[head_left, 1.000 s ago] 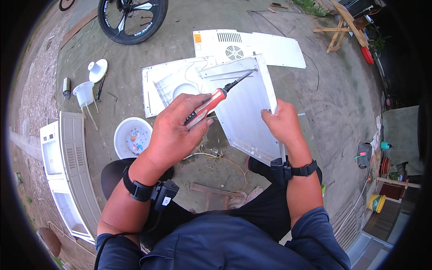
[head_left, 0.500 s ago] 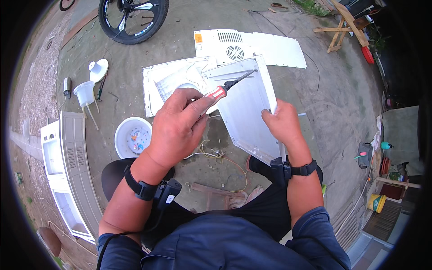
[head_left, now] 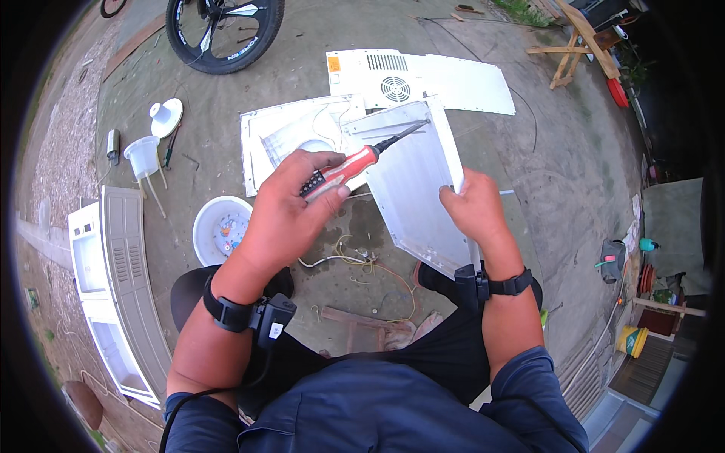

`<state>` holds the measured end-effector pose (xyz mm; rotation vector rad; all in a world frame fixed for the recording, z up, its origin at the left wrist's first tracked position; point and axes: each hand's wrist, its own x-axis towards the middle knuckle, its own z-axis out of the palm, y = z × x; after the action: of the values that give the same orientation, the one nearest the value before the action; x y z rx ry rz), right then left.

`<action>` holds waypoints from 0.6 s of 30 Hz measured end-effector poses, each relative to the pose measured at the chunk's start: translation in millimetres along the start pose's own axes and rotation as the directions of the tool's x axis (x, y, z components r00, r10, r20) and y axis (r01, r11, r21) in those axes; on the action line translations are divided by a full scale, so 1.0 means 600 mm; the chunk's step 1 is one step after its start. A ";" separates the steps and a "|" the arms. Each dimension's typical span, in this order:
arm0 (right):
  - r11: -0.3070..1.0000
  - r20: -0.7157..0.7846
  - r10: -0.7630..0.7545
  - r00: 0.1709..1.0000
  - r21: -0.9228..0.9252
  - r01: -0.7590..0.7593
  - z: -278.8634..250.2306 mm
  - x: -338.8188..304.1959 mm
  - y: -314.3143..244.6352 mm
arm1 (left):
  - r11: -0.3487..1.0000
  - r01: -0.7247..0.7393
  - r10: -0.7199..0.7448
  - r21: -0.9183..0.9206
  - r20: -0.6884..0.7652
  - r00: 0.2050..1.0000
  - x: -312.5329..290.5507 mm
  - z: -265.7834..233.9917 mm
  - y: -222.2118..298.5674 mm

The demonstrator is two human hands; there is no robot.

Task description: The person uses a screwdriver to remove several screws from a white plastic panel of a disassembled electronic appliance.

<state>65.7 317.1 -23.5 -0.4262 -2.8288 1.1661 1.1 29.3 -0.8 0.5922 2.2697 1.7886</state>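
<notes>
A screwdriver [head_left: 353,161] with a red and pale handle lies in my left hand [head_left: 291,204], whose fingers and thumb are closed round it. Dark bits show along the handle's rear end. Its dark shaft slants up and right, with the tip at the far upper corner of a white metal panel [head_left: 408,185]. My right hand [head_left: 474,202] grips that panel's raised right edge, thumb on the inner face. The panel is tilted, its lower end near my right knee. Behind it lies a white moulded frame [head_left: 253,121] with a round opening and thin wires.
A vented white panel [head_left: 461,79] lies farther off, below a bicycle wheel [head_left: 224,38]. Left stand a white bowl [head_left: 202,234] of small parts, a clear plastic cup [head_left: 141,156] and a long white housing [head_left: 106,279]. Loose wires [head_left: 366,260] lie between my feet.
My left hand has turned and loosened along the screwdriver handle, so more of the handle and its bits show. The tip stays at the panel's corner; my right hand has not moved.
</notes>
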 end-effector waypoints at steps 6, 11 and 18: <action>1.000 0.010 0.014 1.000 -0.015 -0.014 -0.002 -0.001 -0.008 | 0.854 0.451 -0.425 -0.259 0.155 0.892 0.002 -0.004 0.021; 0.996 -0.019 -0.057 0.998 -0.077 0.055 0.001 -0.001 -0.007 | 0.733 0.526 -0.483 -0.431 0.216 0.849 0.007 -0.011 0.010; 0.973 -0.017 -0.128 0.992 -0.197 0.122 0.003 0.002 0.005 | 0.810 0.505 -0.457 -0.298 0.220 0.862 0.004 -0.008 0.018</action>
<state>64.7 318.2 -26.9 -0.2665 -2.9070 0.8559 -0.7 28.2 11.0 0.0535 1.7374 1.7483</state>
